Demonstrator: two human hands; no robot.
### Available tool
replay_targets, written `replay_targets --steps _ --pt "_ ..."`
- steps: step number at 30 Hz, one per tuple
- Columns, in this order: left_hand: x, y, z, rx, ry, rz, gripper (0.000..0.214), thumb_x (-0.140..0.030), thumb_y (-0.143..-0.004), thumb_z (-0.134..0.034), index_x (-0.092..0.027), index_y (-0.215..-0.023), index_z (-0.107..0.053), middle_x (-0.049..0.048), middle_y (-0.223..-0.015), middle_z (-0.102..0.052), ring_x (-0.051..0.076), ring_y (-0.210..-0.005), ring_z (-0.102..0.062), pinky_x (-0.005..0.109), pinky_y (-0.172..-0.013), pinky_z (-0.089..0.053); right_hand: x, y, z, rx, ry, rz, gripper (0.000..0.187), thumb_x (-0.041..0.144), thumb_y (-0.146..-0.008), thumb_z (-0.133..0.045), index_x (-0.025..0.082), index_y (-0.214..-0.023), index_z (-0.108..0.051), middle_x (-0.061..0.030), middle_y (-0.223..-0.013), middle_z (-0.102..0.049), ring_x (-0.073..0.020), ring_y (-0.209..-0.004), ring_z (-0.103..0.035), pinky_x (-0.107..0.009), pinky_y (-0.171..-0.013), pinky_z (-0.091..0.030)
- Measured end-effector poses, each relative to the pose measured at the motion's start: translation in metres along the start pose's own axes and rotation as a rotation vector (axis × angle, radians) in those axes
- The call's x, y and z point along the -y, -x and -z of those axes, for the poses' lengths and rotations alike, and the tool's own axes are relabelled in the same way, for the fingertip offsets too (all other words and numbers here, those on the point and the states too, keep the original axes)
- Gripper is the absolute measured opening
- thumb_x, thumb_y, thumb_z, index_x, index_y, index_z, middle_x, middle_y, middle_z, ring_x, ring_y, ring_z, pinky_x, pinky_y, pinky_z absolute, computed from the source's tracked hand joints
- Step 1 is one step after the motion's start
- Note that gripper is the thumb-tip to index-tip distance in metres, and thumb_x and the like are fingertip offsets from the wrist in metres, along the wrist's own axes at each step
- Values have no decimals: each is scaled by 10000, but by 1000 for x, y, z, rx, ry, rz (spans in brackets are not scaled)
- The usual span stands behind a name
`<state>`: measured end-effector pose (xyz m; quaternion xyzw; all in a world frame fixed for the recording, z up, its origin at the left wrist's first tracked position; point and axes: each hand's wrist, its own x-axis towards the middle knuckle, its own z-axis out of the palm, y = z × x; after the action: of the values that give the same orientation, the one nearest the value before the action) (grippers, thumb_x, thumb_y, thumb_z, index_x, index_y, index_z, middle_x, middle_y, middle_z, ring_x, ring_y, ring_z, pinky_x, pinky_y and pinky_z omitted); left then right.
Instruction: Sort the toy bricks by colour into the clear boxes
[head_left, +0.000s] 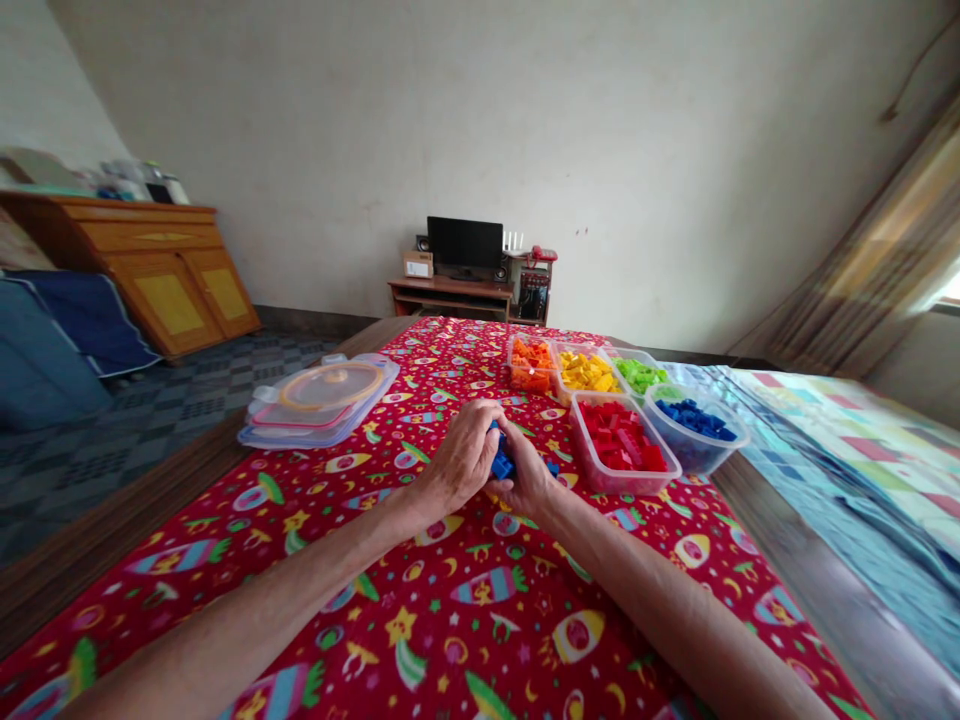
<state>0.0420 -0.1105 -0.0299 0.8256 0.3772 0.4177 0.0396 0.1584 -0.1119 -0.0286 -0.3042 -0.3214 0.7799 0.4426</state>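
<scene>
The left hand [463,452] and the right hand [531,470] meet over the middle of the table, and the blue toy bricks [502,464] lie between them, enclosed on both sides. Both hands are curled, neither flat nor spread: the left one bends over the bricks from the left and from above, its fingers reaching towards the right hand, while the right one closes in from the other side, with fingertips under the lower edge of the bricks. Part of the blue shows in the gap between the hands; the rest is hidden, so how many bricks are held, and whether they are joined, I cannot tell. Another bit of blue brick [553,468] shows just beyond the right hand, near its wrist.

Beneath is a red tablecloth [431,690] printed with rockets and stars. To the right of the hands, near the right one, stands a rectangular plastic tub [630,486] of red bricks [621,437], with a round tub [697,457] of blue bricks just beside it. Behind these, orange bricks [531,364], yellow bricks [589,373] and light green bricks [640,376] fill further clear containers. Well apart on the left lies a stack of plastic lids [289,432].
</scene>
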Motion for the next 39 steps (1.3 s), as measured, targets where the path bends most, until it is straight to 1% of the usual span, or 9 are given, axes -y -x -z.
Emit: replay_targets --steps 8,14,19,23,27,30,32,36,39 --pt "8 0 -3 103 126 165 509 -407 -993 -191 -163 -1298 -517 109 -1431 -473 230 -1356 -386 404 -1142 -314 7 2 -2 -105 -148 23 252 385 -787 -662 178 -773 -518 51 -559 -550 -49 -413 -470 -97 -277 -223" --pt "14 3 -7 121 187 257 598 -451 -991 -121 -134 -1469 -290 114 -1557 -287 203 -1447 -221 399 -1196 -198 6 0 2 -57 32 133 318 362 -624 -747 173 -722 -511 45 -585 -532 -39 -441 -444 -99 -300 -179" --pt "34 10 -12 136 130 205 566 -442 -999 -155 -170 -1484 -256 95 -1571 -257 177 -1453 -198 403 -1201 -175 42 9 6 -165 404 339 283 435 -661 -632 185 -722 -515 42 -594 -520 -63 -458 -441 -146 -345 -221" --pt "54 19 -23 248 10 160 513 -413 -994 -257 -189 -1443 -362 93 -1546 -319 207 -1436 -251 427 -1186 -214 101 26 27 -364 1032 667 269 439 -762 -522 180 -703 -567 37 -564 -490 -88 -504 -438 -204 -473 -342" --pt "64 22 -32 311 -97 90 422 -332 -964 -372 -183 -1327 -529 119 -1460 -453 252 -1348 -413 468 -1125 -330 156 51 75 -894 1517 908 263 379 -802 -503 167 -801 -658 -17 -621 -577 -145 -612 -514 -257 -598 -366" --pt "66 20 -34 320 -138 33 359 -258 -923 -453 -174 -1231 -616 128 -1363 -554 251 -1254 -519 442 -1070 -412 178 68 120 -1207 1692 795 295 356 -821 -476 158 -864 -691 -80 -702 -648 -196 -669 -566 -290 -624 -371" --pt "66 17 -32 316 -144 8 344 -229 -904 -471 -166 -1197 -641 128 -1300 -603 244 -1200 -563 418 -1041 -447 185 77 146 -1315 1746 669 335 373 -828 -468 145 -899 -703 -117 -760 -674 -222 -703 -590 -305 -637 -384" --pt "65 15 -29 301 -127 -30 328 -226 -890 -480 -175 -1157 -663 106 -1202 -659 222 -1115 -609 377 -994 -488 189 90 172 -1230 1749 387 457 482 -858 -428 129 -924 -711 -111 -710 -668 -215 -627 -600 -311 -617 -408" --pt "67 15 -29 300 -133 -37 337 -227 -891 -468 -157 -1158 -662 118 -1197 -658 225 -1109 -610 378 -989 -489 193 94 175 -1245 1704 364 468 461 -887 -385 127 -904 -713 -90 -632 -648 -196 -538 -587 -315 -611 -426"
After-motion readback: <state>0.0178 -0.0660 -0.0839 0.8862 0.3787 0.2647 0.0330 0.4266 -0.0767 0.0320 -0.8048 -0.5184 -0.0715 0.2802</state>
